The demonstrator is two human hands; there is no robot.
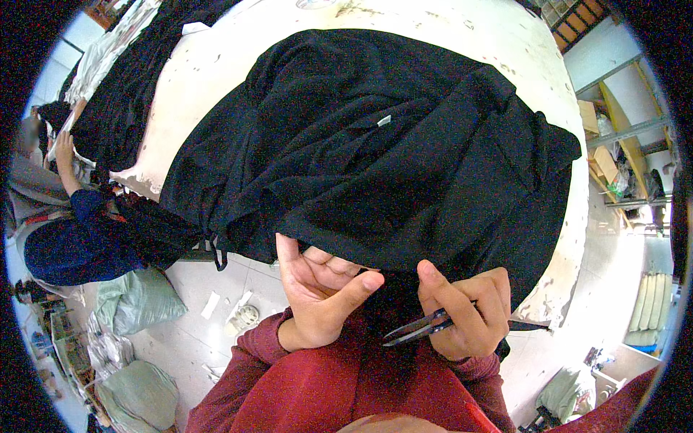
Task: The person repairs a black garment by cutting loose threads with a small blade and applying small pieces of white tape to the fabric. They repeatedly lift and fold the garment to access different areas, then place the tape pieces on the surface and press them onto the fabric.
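Observation:
A large black garment [404, 173] lies spread in folds over the pale table, its near edge drooping toward me. A small white label [384, 120] shows near its middle. My left hand [314, 296] is palm up at that near edge, thumb apart from the fingers. Its fingertips reach under the cloth and are partly hidden; it grips nothing that I can see. In my right hand [469, 314] is a pair of dark thread snips [415, 328], blades pointing left. The right thumb and fingertips are close to the garment's edge; whether they touch it is unclear.
At the left a co-worker in a dark blue top [79, 238] handles black cloth [126, 108] piled on the table [191, 79]. Stuffed pale green sacks [141, 299] and scraps lie on the floor below. Shelves [628, 144] stand along the right.

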